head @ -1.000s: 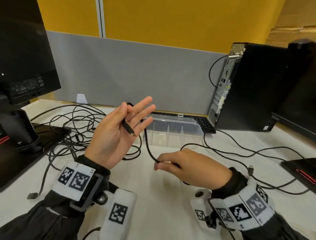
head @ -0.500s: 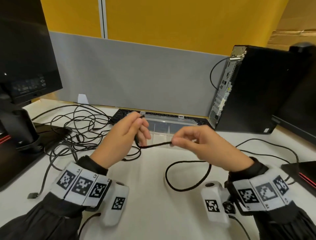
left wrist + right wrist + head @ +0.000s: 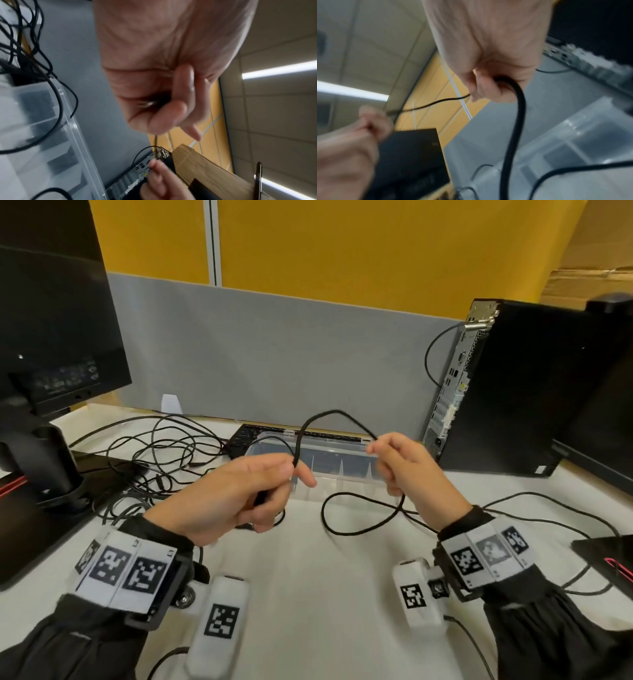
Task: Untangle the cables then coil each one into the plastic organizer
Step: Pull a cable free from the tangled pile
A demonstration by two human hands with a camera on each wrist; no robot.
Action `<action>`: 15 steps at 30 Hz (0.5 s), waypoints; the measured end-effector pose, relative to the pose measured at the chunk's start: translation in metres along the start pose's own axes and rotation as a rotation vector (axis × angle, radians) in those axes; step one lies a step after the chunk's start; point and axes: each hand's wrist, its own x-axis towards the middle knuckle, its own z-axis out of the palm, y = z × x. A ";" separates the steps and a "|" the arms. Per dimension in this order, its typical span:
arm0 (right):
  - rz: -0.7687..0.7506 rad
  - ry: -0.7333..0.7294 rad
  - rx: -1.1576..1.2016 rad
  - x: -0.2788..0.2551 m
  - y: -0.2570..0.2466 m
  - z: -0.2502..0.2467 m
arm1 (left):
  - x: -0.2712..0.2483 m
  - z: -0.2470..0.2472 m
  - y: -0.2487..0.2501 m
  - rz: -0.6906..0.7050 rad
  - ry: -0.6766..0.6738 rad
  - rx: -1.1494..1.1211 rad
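- The left hand (image 3: 236, 501) curls round one end of a thin black cable (image 3: 334, 414), its plug tucked in the palm; the right hand (image 3: 407, 470) pinches the same cable further along.
- Between them the cable arches up; past the right hand it drops in a loose loop onto the desk (image 3: 308, 594).
- It looks light, limp and springy, best gripped near the plug and fed loop by loop.
- Behind sits the clear plastic organizer (image 3: 342, 470), then the tangle of cables (image 3: 154, 453).
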 end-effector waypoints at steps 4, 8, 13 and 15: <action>-0.032 -0.230 0.540 -0.005 -0.009 -0.011 | 0.005 0.001 -0.005 -0.030 0.102 0.019; -0.021 -0.692 0.669 -0.020 -0.016 -0.011 | 0.012 0.002 -0.013 -0.111 0.260 0.071; -0.061 -0.665 0.419 -0.027 -0.027 -0.006 | 0.014 0.002 -0.013 -0.064 0.427 0.020; -0.058 -0.500 0.403 -0.023 -0.027 -0.010 | 0.014 0.000 -0.013 0.027 0.558 0.095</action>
